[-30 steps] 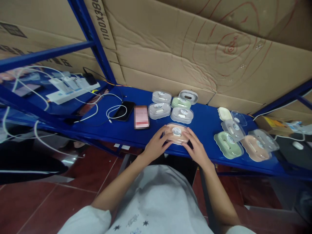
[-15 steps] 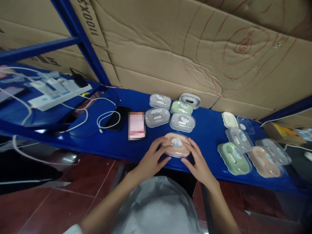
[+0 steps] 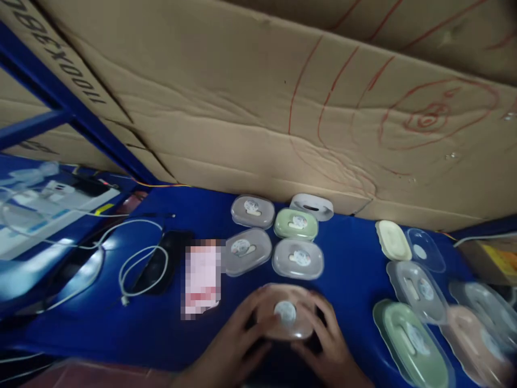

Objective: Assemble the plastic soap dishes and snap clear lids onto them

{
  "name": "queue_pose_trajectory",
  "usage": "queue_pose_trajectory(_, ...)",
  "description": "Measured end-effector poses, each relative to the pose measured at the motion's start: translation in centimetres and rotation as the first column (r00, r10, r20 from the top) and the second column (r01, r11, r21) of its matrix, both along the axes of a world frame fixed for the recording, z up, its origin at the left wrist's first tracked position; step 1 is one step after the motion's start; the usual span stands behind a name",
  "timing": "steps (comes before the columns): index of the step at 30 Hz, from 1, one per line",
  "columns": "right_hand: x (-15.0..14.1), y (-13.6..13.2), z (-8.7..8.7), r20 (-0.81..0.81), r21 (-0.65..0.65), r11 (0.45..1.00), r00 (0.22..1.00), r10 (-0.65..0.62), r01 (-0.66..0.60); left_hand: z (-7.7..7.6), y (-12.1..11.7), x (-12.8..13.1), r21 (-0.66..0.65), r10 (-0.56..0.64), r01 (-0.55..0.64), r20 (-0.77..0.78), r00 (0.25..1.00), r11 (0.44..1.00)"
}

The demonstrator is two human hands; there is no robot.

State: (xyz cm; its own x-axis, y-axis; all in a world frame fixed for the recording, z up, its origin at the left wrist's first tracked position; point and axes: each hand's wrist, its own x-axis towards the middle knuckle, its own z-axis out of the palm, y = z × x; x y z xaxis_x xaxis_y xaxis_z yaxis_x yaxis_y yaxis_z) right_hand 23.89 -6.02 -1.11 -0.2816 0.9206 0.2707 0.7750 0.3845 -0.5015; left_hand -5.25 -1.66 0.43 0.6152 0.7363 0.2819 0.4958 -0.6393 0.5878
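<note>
A pink soap box with a clear lid and a round sticker lies near the front edge of the blue shelf. My left hand grips its left end with curled fingers. My right hand grips its right end the same way. Both hands are blurred by motion. Behind the box stand several closed boxes: grey ones and a green one.
To the right lie more soap boxes, green, clear and pink, plus a cream tray. A phone and a dark phone with a white cable lie to the left. A cardboard wall backs the shelf.
The camera has tilted up and moved closer, so the shelf sits lower in view. Both hands stay on the pink box, which has shifted slightly toward the front edge.
</note>
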Motion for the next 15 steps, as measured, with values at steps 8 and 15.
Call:
queue_pose_trajectory(8, -1.1, 2.3, 2.5, -0.053, 0.000, 0.999, 0.998, 0.035, -0.035, 0.6, 1.7, 1.2, 0.150, 0.032, -0.037, 0.035, 0.999, 0.988)
queue_pose_trajectory(15, -1.3, 2.1, 2.5, -0.068, 0.002, 0.998, 0.996, 0.060, -0.060, 1.4, 1.7, 1.0, 0.185, -0.003, -0.006, 0.048, 0.999, 0.983)
